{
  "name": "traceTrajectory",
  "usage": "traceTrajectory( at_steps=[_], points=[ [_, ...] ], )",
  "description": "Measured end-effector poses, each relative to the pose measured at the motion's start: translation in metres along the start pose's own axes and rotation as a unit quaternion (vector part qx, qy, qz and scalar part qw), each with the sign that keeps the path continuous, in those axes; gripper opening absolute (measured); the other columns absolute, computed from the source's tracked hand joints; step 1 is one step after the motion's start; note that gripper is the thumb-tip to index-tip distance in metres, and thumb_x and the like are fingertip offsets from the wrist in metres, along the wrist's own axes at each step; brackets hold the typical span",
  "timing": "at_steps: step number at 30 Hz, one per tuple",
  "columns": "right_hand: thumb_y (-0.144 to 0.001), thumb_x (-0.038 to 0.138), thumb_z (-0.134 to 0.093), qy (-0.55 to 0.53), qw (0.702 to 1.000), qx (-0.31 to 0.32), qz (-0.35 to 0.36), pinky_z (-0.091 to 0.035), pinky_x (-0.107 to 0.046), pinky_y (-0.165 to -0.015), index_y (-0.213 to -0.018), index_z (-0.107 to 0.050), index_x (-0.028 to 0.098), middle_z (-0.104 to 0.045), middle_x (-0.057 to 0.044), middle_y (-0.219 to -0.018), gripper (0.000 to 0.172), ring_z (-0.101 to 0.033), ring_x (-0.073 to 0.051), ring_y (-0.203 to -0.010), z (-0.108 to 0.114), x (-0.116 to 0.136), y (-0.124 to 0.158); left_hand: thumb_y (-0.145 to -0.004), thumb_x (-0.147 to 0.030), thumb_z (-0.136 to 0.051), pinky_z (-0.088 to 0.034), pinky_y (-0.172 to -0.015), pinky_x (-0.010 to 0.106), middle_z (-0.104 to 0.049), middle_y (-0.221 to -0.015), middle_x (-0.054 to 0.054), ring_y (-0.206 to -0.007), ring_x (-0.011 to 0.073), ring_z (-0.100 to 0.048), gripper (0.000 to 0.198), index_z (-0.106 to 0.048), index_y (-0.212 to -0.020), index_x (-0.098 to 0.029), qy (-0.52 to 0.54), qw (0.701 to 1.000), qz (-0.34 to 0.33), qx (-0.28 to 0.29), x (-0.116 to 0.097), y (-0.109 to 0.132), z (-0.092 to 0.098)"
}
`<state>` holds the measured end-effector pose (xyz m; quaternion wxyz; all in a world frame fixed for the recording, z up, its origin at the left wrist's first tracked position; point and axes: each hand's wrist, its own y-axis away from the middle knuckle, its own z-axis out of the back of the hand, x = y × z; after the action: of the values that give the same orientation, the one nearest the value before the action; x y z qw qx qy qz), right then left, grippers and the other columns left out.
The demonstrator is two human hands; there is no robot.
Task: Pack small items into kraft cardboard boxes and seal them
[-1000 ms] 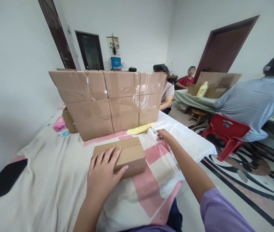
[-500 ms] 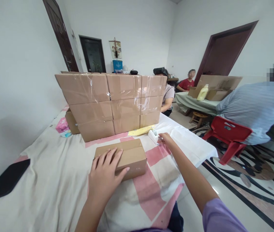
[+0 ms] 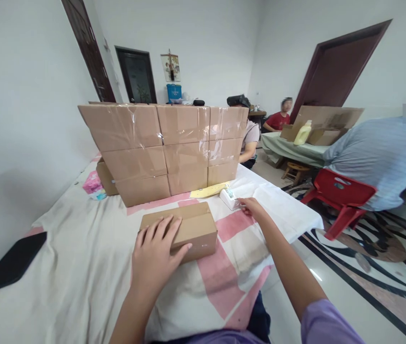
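Observation:
A closed brown cardboard box (image 3: pixel 196 229) lies on the pink and white cloth (image 3: pixel 106 267) in front of me. Resting on its top and near side is my left hand (image 3: pixel 156 251), fingers spread. Farther right, my right hand (image 3: pixel 249 207) has its fingertips pinched at the right end of a small white dispenser (image 3: pixel 229 198); what is between them is too small to tell. Behind the dispenser lies a yellow patterned strip (image 3: pixel 208 191). Taped brown boxes (image 3: pixel 185 162) stand stacked in rows just beyond.
A black flat object (image 3: pixel 11 265) lies at the left and a pink packet (image 3: pixel 91 183) beside the stack. A person (image 3: pixel 249 141) is behind the stack. To the right, a person in light blue (image 3: pixel 378 157) sits on a red chair (image 3: pixel 342 193) at another table (image 3: pixel 296 148).
My right hand has shifted slightly right, its fingertips still near the dispenser's end. The left hand stays on the box. The view has tilted a little.

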<state>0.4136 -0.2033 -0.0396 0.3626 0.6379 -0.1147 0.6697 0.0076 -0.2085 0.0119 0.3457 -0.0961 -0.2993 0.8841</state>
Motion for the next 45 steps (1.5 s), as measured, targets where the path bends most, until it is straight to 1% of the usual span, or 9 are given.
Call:
traceTrajectory(
  at_steps=[7, 11, 15, 17, 23, 27, 33, 40, 45],
  points=[
    [-0.093, 0.032, -0.063, -0.051, 0.999, 0.016, -0.008, -0.025, -0.016, -0.037, -0.077, -0.051, 0.016, -0.054, 0.005, -0.063, 0.025, -0.039, -0.004, -0.041, 0.007, -0.008, -0.006, -0.092, -0.051, -0.057, -0.037, -0.106, 0.053, -0.062, -0.142, 0.01, -0.125, 0.0341, -0.056, 0.055, -0.057, -0.14, -0.024, -0.001, 1.0, 0.001, 0.002, 0.0, -0.001, 0.0],
    [-0.099, 0.037, -0.052, -0.067, 0.998, 0.009, -0.017, -0.021, -0.018, -0.034, -0.073, -0.045, 0.019, -0.058, 0.001, -0.063, 0.032, -0.035, -0.004, -0.037, 0.008, -0.008, -0.005, -0.092, -0.051, -0.057, -0.038, -0.105, 0.053, -0.063, -0.14, 0.01, -0.123, 0.0342, -0.057, 0.055, -0.058, -0.139, -0.023, -0.001, 1.0, -0.001, -0.002, 0.0, -0.001, 0.0],
    [-0.098, 0.053, -0.047, -0.05, 0.998, 0.014, -0.046, -0.021, -0.02, -0.031, -0.073, -0.051, 0.018, -0.065, -0.007, -0.062, 0.044, -0.038, -0.007, -0.035, 0.004, -0.003, -0.004, -0.092, -0.051, -0.056, -0.038, -0.105, 0.053, -0.063, -0.14, 0.009, -0.123, 0.0344, -0.058, 0.055, -0.058, -0.139, -0.023, -0.003, 1.0, -0.002, -0.008, 0.0, -0.001, -0.001],
    [-0.096, 0.054, -0.051, -0.039, 0.998, 0.015, -0.049, -0.021, -0.02, -0.031, -0.073, -0.055, 0.016, -0.068, -0.01, -0.063, 0.044, -0.041, -0.008, -0.035, 0.001, 0.0, -0.003, -0.092, -0.051, -0.056, -0.038, -0.105, 0.053, -0.063, -0.141, 0.009, -0.123, 0.0345, -0.057, 0.055, -0.058, -0.139, -0.023, -0.004, 1.0, -0.002, -0.009, -0.001, -0.001, -0.001],
    [-0.087, 0.028, -0.063, -0.051, 0.998, -0.016, 0.011, -0.025, -0.018, -0.033, -0.075, -0.059, 0.015, -0.068, -0.005, -0.067, 0.018, -0.04, -0.005, -0.038, -0.008, -0.001, 0.006, -0.092, -0.052, -0.056, -0.037, -0.106, 0.052, -0.063, -0.141, 0.009, -0.124, 0.0341, -0.057, 0.055, -0.058, -0.139, -0.024, -0.002, 1.0, -0.002, -0.008, -0.001, 0.0, 0.0],
    [-0.082, 0.024, -0.063, -0.061, 0.997, -0.031, 0.035, -0.029, -0.018, -0.035, -0.075, -0.059, 0.016, -0.068, -0.005, -0.066, 0.011, -0.054, -0.01, -0.048, -0.013, -0.001, 0.008, -0.092, -0.052, -0.056, -0.037, -0.106, 0.052, -0.062, -0.142, 0.009, -0.125, 0.0338, -0.057, 0.055, -0.058, -0.139, -0.025, -0.002, 1.0, 0.002, -0.005, 0.0, 0.001, 0.0],
    [-0.08, 0.029, -0.067, -0.068, 0.996, -0.041, 0.052, -0.031, -0.019, -0.037, -0.08, -0.06, 0.017, -0.066, -0.006, -0.062, 0.014, -0.062, -0.015, -0.056, -0.021, -0.003, 0.007, -0.092, -0.052, -0.056, -0.036, -0.106, 0.052, -0.062, -0.143, 0.009, -0.126, 0.034, -0.056, 0.055, -0.057, -0.14, -0.024, 0.002, 1.0, 0.004, -0.001, -0.001, 0.001, -0.001],
    [-0.082, 0.035, -0.07, -0.116, 0.989, -0.018, 0.087, -0.029, -0.018, -0.039, -0.075, -0.059, 0.017, -0.07, -0.007, -0.078, 0.022, -0.058, -0.01, -0.059, -0.019, -0.013, 0.007, -0.092, -0.051, -0.057, -0.037, -0.106, 0.053, -0.062, -0.142, 0.009, -0.126, 0.0347, -0.057, 0.055, -0.058, -0.139, -0.023, 0.004, 1.0, 0.006, -0.007, -0.002, 0.0, 0.001],
    [-0.081, 0.037, -0.07, -0.143, 0.985, -0.005, 0.096, -0.028, -0.018, -0.04, -0.072, -0.057, 0.018, -0.069, -0.005, -0.081, 0.024, -0.052, -0.008, -0.058, -0.02, -0.016, 0.009, -0.092, -0.052, -0.056, -0.037, -0.106, 0.052, -0.062, -0.142, 0.009, -0.126, 0.0348, -0.057, 0.055, -0.058, -0.139, -0.023, 0.003, 1.0, 0.005, -0.01, -0.003, 0.001, 0.001]
  ],
)
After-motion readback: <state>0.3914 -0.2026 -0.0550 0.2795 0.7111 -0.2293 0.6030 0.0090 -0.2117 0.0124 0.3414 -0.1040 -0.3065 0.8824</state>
